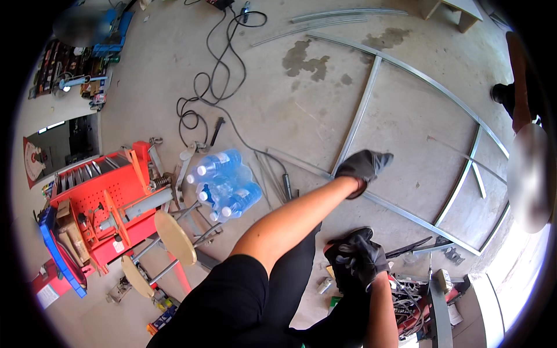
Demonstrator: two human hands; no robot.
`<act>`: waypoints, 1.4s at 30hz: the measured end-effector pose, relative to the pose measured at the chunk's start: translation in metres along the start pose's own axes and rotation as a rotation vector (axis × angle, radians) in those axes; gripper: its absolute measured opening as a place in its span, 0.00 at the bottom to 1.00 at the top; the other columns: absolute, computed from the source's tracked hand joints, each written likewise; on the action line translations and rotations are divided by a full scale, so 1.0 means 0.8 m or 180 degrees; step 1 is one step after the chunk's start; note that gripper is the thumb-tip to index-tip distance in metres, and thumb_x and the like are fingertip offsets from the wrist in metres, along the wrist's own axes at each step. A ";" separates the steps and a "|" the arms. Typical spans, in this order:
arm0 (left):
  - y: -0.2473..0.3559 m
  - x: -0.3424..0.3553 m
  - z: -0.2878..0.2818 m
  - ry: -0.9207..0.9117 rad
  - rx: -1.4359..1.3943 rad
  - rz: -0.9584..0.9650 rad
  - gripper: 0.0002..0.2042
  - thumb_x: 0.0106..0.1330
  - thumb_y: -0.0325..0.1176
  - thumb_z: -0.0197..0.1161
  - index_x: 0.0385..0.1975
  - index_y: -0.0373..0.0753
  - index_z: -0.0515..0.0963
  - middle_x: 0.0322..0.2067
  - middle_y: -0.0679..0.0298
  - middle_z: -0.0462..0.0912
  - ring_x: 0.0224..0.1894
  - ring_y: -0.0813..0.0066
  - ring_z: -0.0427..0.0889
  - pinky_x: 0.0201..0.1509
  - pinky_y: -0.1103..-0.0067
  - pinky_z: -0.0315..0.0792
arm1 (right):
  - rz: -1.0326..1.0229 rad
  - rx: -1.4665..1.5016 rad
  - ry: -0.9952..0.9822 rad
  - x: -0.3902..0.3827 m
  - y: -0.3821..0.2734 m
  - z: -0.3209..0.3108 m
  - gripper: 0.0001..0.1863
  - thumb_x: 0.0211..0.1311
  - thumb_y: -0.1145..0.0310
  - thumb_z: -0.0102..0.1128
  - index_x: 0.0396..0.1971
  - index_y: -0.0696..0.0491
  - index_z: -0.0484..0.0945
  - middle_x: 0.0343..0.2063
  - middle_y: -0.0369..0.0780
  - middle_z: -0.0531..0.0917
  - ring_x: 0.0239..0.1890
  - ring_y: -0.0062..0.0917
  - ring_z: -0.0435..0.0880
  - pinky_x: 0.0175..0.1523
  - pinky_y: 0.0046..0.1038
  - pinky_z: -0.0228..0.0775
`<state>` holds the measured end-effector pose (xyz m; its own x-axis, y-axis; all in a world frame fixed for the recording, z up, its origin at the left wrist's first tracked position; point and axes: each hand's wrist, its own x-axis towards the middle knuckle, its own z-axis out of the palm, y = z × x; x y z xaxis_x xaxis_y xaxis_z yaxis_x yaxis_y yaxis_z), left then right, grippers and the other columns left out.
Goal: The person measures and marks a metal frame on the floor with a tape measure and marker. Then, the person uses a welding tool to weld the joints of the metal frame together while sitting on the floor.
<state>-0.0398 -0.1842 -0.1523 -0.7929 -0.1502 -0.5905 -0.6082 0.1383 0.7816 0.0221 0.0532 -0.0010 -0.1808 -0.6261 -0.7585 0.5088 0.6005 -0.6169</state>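
My left hand (pixel 364 168), in a dark grey work glove, reaches over the near side of a metal frame (pixel 362 110) lying on the concrete floor. Its fingers look stretched out and nothing shows in them. The frame is made of thin silvery bars with crossbars. Lower down, close to my leg and dark shoe, is my right hand (pixel 368 261), also gloved, its fingers bent inward. Whatever it may hold is hidden by the dark glove against dark clothing.
Shrink-wrapped water bottles (pixel 226 184) stand left of my arm, by a black cable (pixel 232 116). Further left are a red tool cart (pixel 116 203) and a round-topped stool (pixel 175 238). Cluttered tools (pixel 412 307) lie lower right. Another person (pixel 518 87) is at the right edge. Loose metal strips (pixel 348 14) lie far off.
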 end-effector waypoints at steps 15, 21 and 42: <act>0.139 -0.471 0.056 -0.0533 0.0202 -0.0093 0.18 0.78 0.34 0.53 0.62 0.39 0.79 0.60 0.57 0.82 0.65 0.61 0.79 0.72 0.68 0.71 | -0.0038 -0.1384 -0.1007 -0.235 -0.107 0.128 0.15 0.67 0.56 0.73 0.43 0.53 0.92 0.40 0.42 0.94 0.42 0.32 0.92 0.52 0.32 0.82; 0.142 -0.515 -0.005 -0.0581 -0.1841 -0.0317 0.12 0.82 0.42 0.57 0.46 0.40 0.80 0.40 0.56 0.87 0.45 0.65 0.85 0.51 0.70 0.75 | -0.0466 -0.2151 -0.1525 -0.260 -0.215 0.149 0.19 0.65 0.52 0.70 0.45 0.51 0.92 0.41 0.49 0.92 0.46 0.48 0.91 0.54 0.41 0.82; 0.138 -0.178 -0.689 -0.0392 0.1995 -0.2349 0.28 0.72 0.59 0.59 0.43 0.36 0.89 0.43 0.45 0.90 0.44 0.47 0.91 0.49 0.55 0.80 | 0.3260 0.0476 0.2509 -0.114 -0.314 0.071 0.37 0.76 0.37 0.54 0.36 0.61 0.91 0.20 0.47 0.88 0.17 0.34 0.84 0.27 0.37 0.76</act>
<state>0.0254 -0.6874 0.1291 -0.1815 -0.3096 -0.9334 -0.8339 0.5515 -0.0208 -0.0416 -0.0693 0.2350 -0.0736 0.5708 -0.8178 0.7883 0.5356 0.3029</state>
